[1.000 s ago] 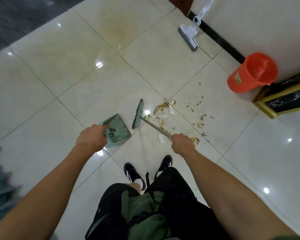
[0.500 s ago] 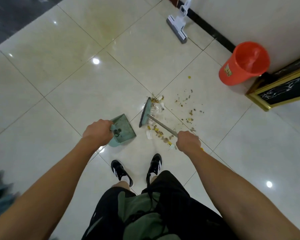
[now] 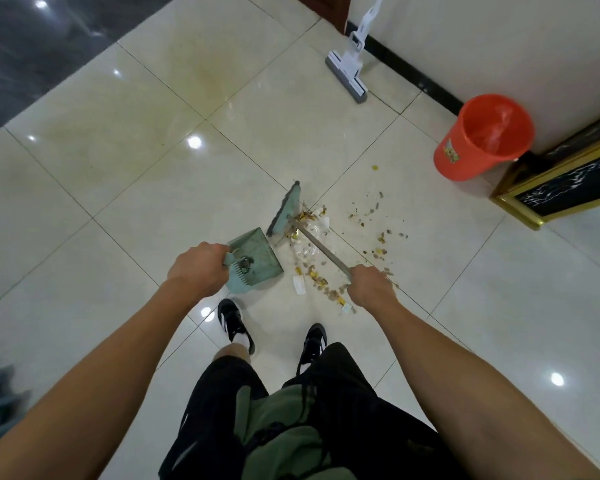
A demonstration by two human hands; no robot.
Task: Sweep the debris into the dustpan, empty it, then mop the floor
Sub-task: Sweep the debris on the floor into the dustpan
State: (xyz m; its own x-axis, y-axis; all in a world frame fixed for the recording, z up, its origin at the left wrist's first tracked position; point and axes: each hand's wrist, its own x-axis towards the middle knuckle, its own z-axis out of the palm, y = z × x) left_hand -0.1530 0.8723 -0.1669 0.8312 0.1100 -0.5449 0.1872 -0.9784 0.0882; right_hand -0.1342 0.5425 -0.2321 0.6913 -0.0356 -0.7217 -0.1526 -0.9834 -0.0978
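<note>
Debris [image 3: 329,258] lies scattered on the tiled floor [image 3: 125,161] ahead of the person's two shoes: yellow and brown crumbs with a few white scraps, in one loose trail running from the broom head back toward the right hand, with sparser bits off to the right. On the left, the left hand [image 3: 198,270] has its fingers curled tight round the handle of one green dustpan [image 3: 257,254], arm stretched forward and down; the pan sits just left of the pile, holding a small dark clump near its comb edge. Just beside it stands one green broom [image 3: 286,211], its head against the far end of the pile. The right hand [image 3: 369,287] is clenched round the broom's metal shaft, arm extended. Farther right, one mop [image 3: 347,72] leans at the wall, and one orange bucket [image 3: 482,138] stands there with a clear liner inside.
</note>
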